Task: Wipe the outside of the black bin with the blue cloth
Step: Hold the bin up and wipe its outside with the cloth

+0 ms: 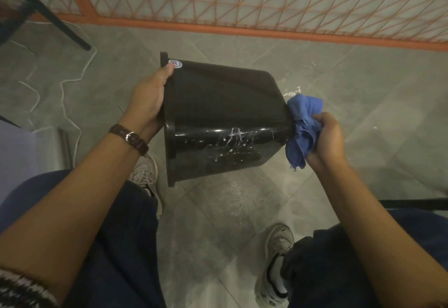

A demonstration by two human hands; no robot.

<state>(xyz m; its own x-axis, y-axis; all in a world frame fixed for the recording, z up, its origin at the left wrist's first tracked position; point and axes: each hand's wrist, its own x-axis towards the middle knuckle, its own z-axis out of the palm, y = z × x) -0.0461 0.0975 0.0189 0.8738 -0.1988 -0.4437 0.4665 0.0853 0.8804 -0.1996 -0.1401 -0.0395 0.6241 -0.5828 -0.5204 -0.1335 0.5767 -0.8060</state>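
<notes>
The black bin [225, 123] is held on its side in the middle of the frame, above the tiled floor [230, 210], mouth toward the left and base toward the right. The left hand [148, 99] clamps the rim, thumb lying over the outside near a small white sticker [175, 63], fingers hidden inside the mouth. The right hand [324, 140] is closed around the bunched blue cloth [304, 126], which is pressed against the base at centre right. The bin looks like thin, stiff plastic, light enough for one hand, but its glossy wall carries pale splashes and would likely slip under a flat palm; the rim lip seems the surest hold. The cloth is soft and floppy, best kept wadded so it presses evenly
</notes>
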